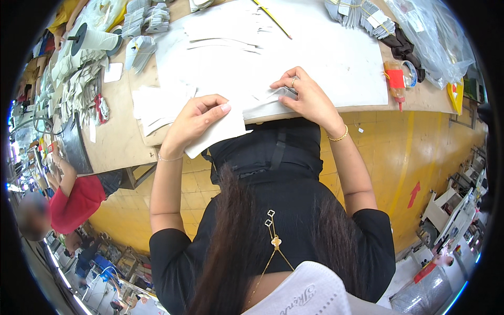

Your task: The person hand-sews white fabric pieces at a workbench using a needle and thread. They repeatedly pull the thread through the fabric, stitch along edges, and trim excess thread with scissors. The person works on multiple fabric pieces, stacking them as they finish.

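My left hand (202,118) is closed on a white cut piece (223,131), thumb on top, with the lower part of the piece hanging past the table's near edge. To the right, my right hand (308,100) bends its fingers and thumb around the edge of a thin pale piece (262,102) lying at the table edge; the fingertips are partly hidden. Both pieces look like fabric, though I cannot tell the material for sure. A loose pile of white cut pieces (152,113) lies left of my left hand.
A large white sheet (336,63) covers the tabletop, with a yellow pencil (273,20) on it. Tied grey bundles (362,13) lie at the back. At right are a red-labelled bottle (395,79), tape and plastic bags. A thread cone (97,41) and scraps stand left. A person in red (79,202) works at left.
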`<state>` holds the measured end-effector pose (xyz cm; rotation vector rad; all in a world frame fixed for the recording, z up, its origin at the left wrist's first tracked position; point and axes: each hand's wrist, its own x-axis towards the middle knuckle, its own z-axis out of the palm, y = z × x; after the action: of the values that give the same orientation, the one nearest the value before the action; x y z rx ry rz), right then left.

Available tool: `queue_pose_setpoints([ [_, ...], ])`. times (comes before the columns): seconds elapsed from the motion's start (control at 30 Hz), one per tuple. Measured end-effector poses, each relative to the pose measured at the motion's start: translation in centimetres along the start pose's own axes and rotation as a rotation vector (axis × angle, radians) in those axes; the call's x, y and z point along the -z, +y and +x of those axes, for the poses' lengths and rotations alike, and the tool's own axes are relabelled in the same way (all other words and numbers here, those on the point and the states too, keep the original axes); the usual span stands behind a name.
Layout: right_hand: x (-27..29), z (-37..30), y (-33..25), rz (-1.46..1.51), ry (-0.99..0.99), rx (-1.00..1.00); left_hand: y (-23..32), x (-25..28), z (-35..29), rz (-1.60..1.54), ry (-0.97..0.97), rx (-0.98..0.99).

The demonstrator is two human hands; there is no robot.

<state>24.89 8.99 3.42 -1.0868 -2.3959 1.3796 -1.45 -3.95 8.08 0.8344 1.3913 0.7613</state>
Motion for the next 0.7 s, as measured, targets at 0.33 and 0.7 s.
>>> queue_pose_setpoints([
  [0.33, -0.7, 0.3, 0.9, 0.024, 0.007, 0.054, -0.8, 0.8, -0.8, -0.121, 0.019, 0.07],
  [0.7, -1.4, 3.2, -1.4, 0.024, 0.095, 0.327, -1.1, 1.7, -1.9, -0.001, -0.021, -0.016],
])
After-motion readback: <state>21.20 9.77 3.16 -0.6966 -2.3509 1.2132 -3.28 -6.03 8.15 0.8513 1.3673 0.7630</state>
